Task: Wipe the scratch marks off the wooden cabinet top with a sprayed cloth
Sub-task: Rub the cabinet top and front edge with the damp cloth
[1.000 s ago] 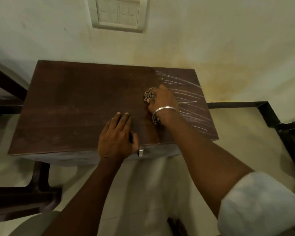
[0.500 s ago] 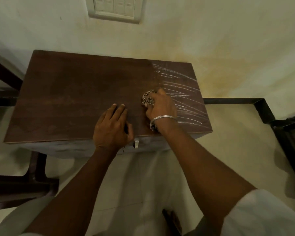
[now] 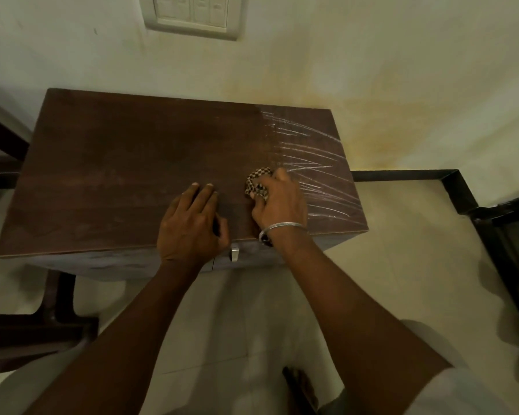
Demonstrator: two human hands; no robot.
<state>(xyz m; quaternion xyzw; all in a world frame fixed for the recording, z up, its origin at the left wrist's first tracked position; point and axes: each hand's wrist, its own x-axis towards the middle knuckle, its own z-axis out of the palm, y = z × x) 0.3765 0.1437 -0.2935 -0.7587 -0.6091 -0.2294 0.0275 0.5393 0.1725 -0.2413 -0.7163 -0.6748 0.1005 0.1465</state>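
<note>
Two bare hands rest on the wooden cabinet top (image 3: 126,175). The right hand (image 3: 277,202) has its grip closed round a bunched checkered cloth (image 3: 258,182). Its fingers curl over the cloth and press it onto the wood near the front edge of the cabinet top, right of its middle. Part of the cloth sticks out past the fingers.

Pale scratch marks (image 3: 312,163) fan across the right end of the cabinet top, and the cloth sits at their left border. A silver bangle (image 3: 279,227) circles the right wrist.

The left hand (image 3: 189,226) lies palm down at the front edge of the cabinet top, just left of the right hand. Its grip is open, fingers straight, holding nothing.

A small metal handle (image 3: 235,254) shows below that front edge, between the wrists. A white switch plate (image 3: 195,15) is on the wall beyond the back edge.
</note>
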